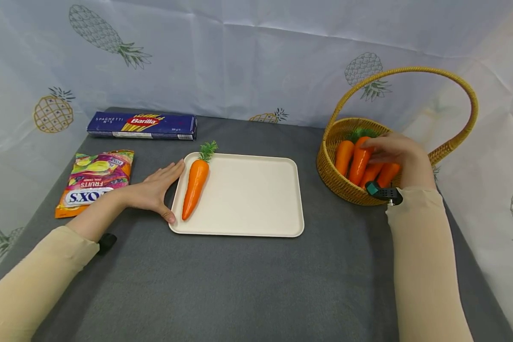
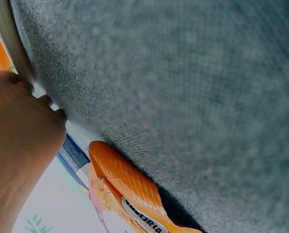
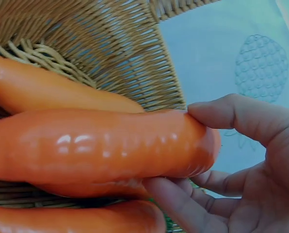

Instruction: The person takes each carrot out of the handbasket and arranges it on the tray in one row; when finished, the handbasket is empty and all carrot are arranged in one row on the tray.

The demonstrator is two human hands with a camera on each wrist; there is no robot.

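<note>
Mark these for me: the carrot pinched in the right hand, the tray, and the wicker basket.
Pinched carrot (image 3: pixel 101 144): right wrist view, middle of its orange body.
Tray (image 1: pixel 252 197): head view, bare middle of its surface.
Wicker basket (image 1: pixel 331 179): head view, outer wall, picture left.

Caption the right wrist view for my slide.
The right hand pinches a carrot beside other carrots in a wicker basket.

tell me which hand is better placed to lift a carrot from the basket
Probably the right hand: it pinches a carrot in the basket, while the left hand is at the tray.
</note>
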